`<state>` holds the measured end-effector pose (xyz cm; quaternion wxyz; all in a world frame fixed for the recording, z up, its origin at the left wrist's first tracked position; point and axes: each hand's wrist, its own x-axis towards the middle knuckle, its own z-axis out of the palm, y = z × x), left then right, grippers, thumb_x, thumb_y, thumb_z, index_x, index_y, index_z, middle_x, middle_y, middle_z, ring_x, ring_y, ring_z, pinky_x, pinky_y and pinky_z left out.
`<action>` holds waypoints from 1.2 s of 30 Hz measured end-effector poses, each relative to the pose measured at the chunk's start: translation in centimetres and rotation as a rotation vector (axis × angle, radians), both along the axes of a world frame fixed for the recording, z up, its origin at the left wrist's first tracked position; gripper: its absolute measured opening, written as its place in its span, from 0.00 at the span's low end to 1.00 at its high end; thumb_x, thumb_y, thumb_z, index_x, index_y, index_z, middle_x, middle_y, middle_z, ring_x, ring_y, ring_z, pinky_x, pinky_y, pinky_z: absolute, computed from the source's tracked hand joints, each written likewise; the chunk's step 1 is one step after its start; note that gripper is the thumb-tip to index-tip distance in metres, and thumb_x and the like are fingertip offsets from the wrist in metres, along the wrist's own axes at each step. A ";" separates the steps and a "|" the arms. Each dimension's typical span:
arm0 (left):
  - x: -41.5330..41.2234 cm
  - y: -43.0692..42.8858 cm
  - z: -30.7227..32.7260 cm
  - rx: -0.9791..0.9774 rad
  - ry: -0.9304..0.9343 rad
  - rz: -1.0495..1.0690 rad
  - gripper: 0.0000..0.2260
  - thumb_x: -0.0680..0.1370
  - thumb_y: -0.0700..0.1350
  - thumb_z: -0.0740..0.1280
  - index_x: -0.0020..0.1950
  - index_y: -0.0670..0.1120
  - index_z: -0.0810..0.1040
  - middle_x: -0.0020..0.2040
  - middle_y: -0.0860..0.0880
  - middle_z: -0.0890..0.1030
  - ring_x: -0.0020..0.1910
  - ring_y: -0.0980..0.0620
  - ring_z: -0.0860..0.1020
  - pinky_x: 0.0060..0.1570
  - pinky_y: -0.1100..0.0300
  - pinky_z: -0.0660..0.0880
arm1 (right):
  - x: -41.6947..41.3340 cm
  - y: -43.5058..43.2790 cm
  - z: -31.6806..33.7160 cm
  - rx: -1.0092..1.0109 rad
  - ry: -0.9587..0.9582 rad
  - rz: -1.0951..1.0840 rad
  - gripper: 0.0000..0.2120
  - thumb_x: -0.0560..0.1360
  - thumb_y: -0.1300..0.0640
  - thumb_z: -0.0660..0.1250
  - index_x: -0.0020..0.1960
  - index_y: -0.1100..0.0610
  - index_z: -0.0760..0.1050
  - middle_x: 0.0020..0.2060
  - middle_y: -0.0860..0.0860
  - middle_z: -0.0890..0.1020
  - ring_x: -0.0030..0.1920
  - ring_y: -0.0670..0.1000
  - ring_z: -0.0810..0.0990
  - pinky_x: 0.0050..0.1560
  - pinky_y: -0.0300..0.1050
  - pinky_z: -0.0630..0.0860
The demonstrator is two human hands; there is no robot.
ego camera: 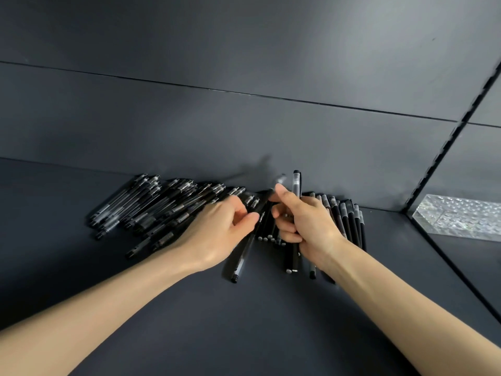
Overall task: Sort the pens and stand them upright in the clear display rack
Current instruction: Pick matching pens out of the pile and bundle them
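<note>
A heap of clear-barrelled black pens (151, 207) lies on the dark shelf at left. A second group of matte black pens (349, 221) lies at right. My left hand (217, 232) pinches one black pen (244, 256) that slants down toward the shelf front. My right hand (306, 223) grips a small bundle of pens (296, 185), one sticking up above the fist and others poking out below. The clear display rack (461, 218) stands at the far right, with no pens in it.
The dark shelf (244, 321) has a dark back wall (244, 131) close behind the pens. A black slotted upright (450, 139) separates this bay from the one holding the rack.
</note>
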<state>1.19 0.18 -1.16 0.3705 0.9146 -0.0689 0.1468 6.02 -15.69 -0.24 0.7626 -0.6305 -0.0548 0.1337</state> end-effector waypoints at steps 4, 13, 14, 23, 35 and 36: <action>-0.3 -0.7 0.1 -0.059 0.027 -0.222 0.12 0.77 0.55 0.64 0.37 0.50 0.74 0.29 0.56 0.75 0.27 0.59 0.70 0.28 0.67 0.64 | 0.1 0.1 0.2 0.021 -0.046 -0.024 0.12 0.78 0.53 0.65 0.42 0.61 0.75 0.26 0.48 0.69 0.22 0.44 0.60 0.20 0.35 0.57; 2.3 4.5 -1.4 0.380 0.047 0.137 0.15 0.78 0.55 0.62 0.59 0.48 0.78 0.55 0.52 0.73 0.56 0.51 0.72 0.53 0.57 0.69 | 0.3 0.2 0.2 0.269 0.014 0.021 0.14 0.81 0.53 0.59 0.38 0.58 0.70 0.29 0.53 0.74 0.25 0.48 0.69 0.26 0.40 0.71; 2.4 4.3 -1.4 0.369 0.026 0.146 0.14 0.79 0.54 0.62 0.57 0.47 0.79 0.52 0.52 0.73 0.52 0.50 0.74 0.51 0.57 0.70 | 0.3 0.2 0.2 0.267 0.007 0.028 0.13 0.81 0.53 0.59 0.40 0.58 0.71 0.28 0.52 0.72 0.23 0.47 0.65 0.24 0.38 0.66; 2.8 2.8 -1.1 0.495 0.015 0.231 0.15 0.79 0.56 0.61 0.55 0.45 0.74 0.54 0.47 0.78 0.52 0.45 0.76 0.45 0.55 0.68 | 0.1 0.3 0.2 0.163 -0.011 0.035 0.11 0.81 0.55 0.59 0.45 0.60 0.74 0.23 0.48 0.67 0.20 0.44 0.58 0.18 0.34 0.55; 2.9 1.7 -0.2 0.518 0.034 0.270 0.17 0.78 0.55 0.64 0.37 0.43 0.75 0.31 0.48 0.74 0.37 0.42 0.76 0.31 0.56 0.64 | -0.1 0.2 0.1 0.145 -0.006 0.061 0.11 0.81 0.56 0.60 0.45 0.62 0.76 0.23 0.49 0.68 0.20 0.44 0.59 0.18 0.35 0.57; 2.7 1.7 -0.1 0.499 0.034 0.281 0.19 0.78 0.54 0.64 0.34 0.42 0.73 0.27 0.48 0.71 0.32 0.43 0.73 0.28 0.56 0.61 | -0.1 0.2 0.0 0.136 -0.006 0.058 0.11 0.80 0.57 0.60 0.47 0.62 0.77 0.23 0.49 0.68 0.20 0.44 0.59 0.18 0.35 0.57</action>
